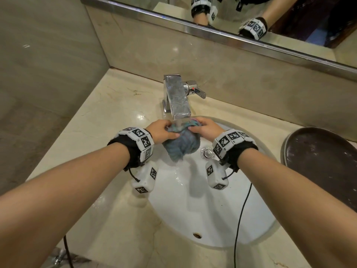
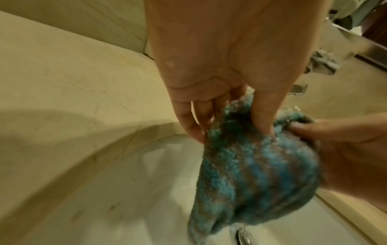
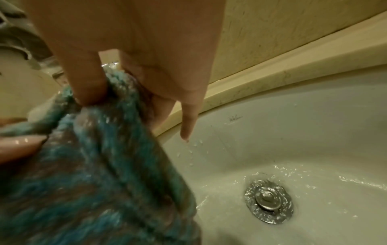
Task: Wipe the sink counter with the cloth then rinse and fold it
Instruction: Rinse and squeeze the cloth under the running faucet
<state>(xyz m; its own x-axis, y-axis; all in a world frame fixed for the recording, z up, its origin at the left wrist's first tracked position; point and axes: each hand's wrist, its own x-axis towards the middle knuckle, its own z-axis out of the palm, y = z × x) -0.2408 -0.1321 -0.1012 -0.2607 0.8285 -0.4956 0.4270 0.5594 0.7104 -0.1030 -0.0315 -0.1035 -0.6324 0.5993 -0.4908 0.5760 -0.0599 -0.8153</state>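
Now the rinse is under way: the fluffy blue-and-grey striped cloth point(image 1: 181, 144) is held up under the square chrome faucet point(image 1: 176, 97), and a stream of water is seen falling onto its top edge, above the white oval sink basin point(image 1: 208, 209). The cloth is gripped at its upper edge from both sides, the left hand point(image 1: 161, 131) on one end, the right hand point(image 1: 205, 128) on the other, and the bulk of it hangs bunched below them, above the basin and just beside the round chrome drain point(image 1: 207, 152). From the left wrist view, the thumb point(image 2: 263, 112) is pressed into the pile with the other left fingers point(image 2: 199, 116) curled behind the fabric; from the right wrist view the same pinch is shown, thumb in front, fingers behind, and one right finger point(image 3: 188, 122) is left pointing free toward the basin wall. For a good rinse, it is judged that the cloth should be opened out and shifted under the stream so every fold is reached, then squeezed low over the basin so that splashes are kept off the cream marble tabletop point(image 1: 108, 117), which is presumably wiped already. Water is seen sheeting round the drain, so nothing is pooling. Folding is not yet begun.
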